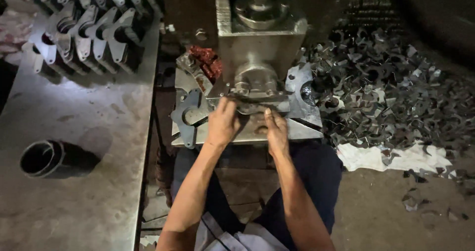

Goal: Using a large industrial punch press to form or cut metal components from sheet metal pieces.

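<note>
A flat grey metal plate part [252, 106] lies on the press bed [302, 130], right under the steel press head [257, 43]. My left hand [222, 123] grips the plate's left end with curled fingers. My right hand [276, 130] rests on its right end, thumb pointing toward the punch. Both forearms reach in from below, over my dark trousers. The middle of the plate is partly hidden by my fingers and by shadow.
A steel table [74, 182] on the left carries rows of stacked stamped plates [84, 33] and a dark metal ring [42, 158]. Loose blanks [187, 115] sit left of the bed, a red rag [207, 60] behind. Scrap cuttings [386, 88] and a white cloth [391, 158] cover the floor at right.
</note>
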